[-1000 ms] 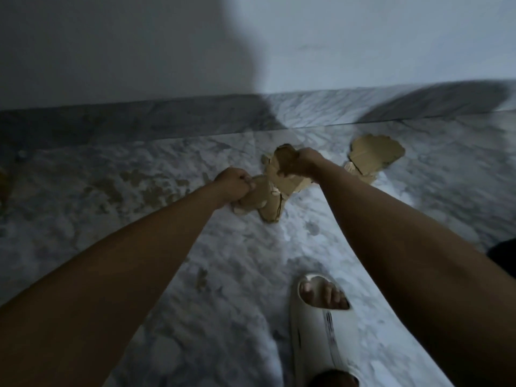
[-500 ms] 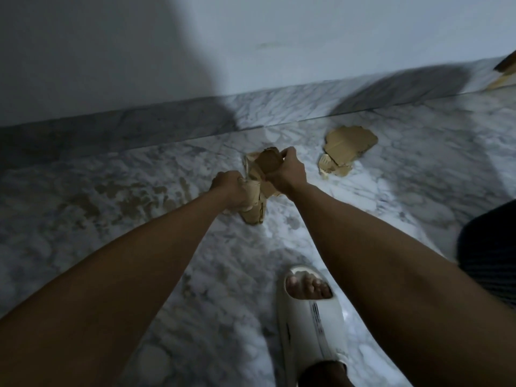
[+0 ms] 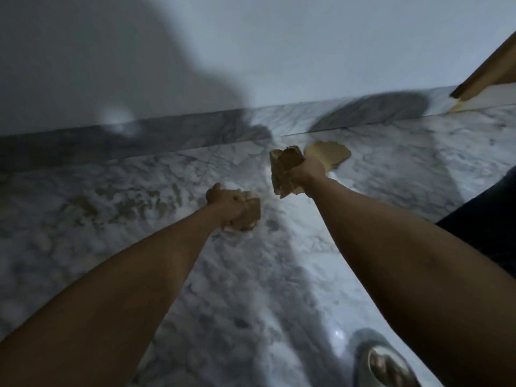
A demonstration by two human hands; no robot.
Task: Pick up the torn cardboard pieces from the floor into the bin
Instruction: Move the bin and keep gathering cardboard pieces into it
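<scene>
torn cardboard pieces are gripped in the right hand, a smaller scrap is clutched in the left hand; just beyond the right hand, one piece is left on the marble floor.

Torn brown cardboard pcs crumpled in both hands, one piece on floor

Matt brown torn cardboard pieces; glossy veined marble floor.

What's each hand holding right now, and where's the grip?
Left hand grips a cardboard piece at its top. Right hand grips a cardboard bundle around its middle.
</scene>
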